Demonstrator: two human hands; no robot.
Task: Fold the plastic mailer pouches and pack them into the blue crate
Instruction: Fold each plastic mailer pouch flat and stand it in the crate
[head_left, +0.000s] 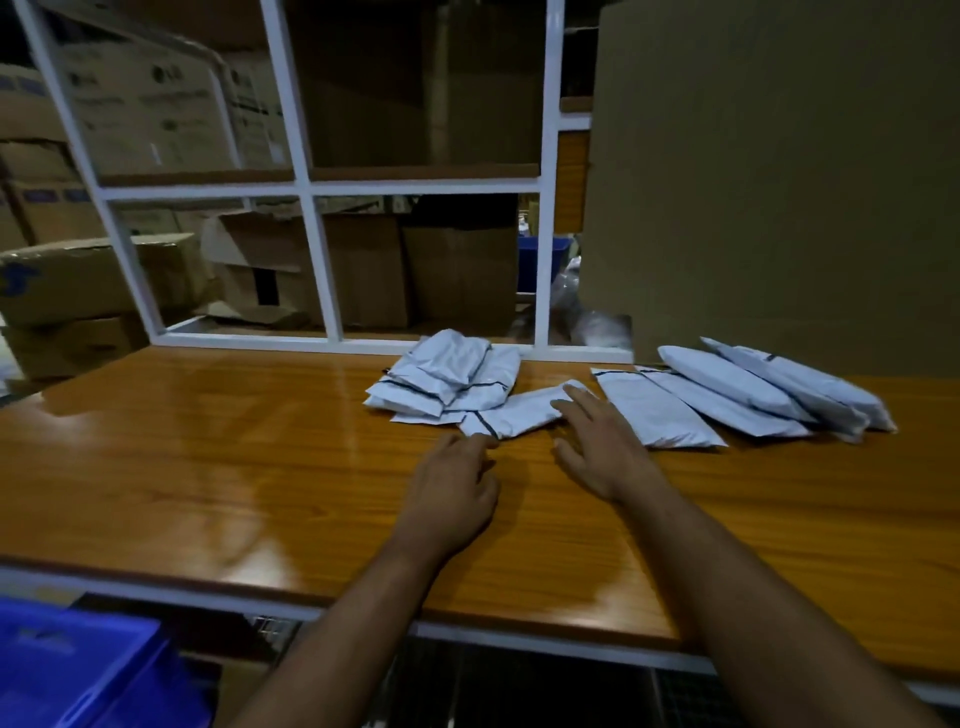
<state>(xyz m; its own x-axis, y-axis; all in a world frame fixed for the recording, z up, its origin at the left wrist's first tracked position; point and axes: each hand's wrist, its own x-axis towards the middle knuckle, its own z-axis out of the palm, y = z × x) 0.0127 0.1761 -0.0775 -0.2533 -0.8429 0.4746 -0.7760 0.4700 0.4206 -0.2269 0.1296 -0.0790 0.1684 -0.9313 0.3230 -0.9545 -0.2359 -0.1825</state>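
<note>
From the head camera, a glossy orange-brown wooden tabletop (218, 457) carries three groups of white plastic mailer pouches. At the back middle lies a loose heap of folded white pouches (447, 376). To the right, a fanned row of long unfolded white pouches (743, 389) overlaps, one leaning on the next. Between the two groups sits a single white pouch with a dark strip (519, 410), lying slantwise and touching the heap.

The left hand (452, 491) reaches to the near end of that single pouch, fingertips at its edge; whether they pinch it or only touch cannot be told. The right hand (597, 441) lies flat with straight fingers, their tips on the pouch's far end, grasping nothing.

The step in hand looks like folding this one pouch. The next move likely calls for pressing one end down while the other is brought over it, then creasing it flat.

The blue plastic crate (78, 670) stands low at the near left, below the table's edge, well apart from the pouches
</note>
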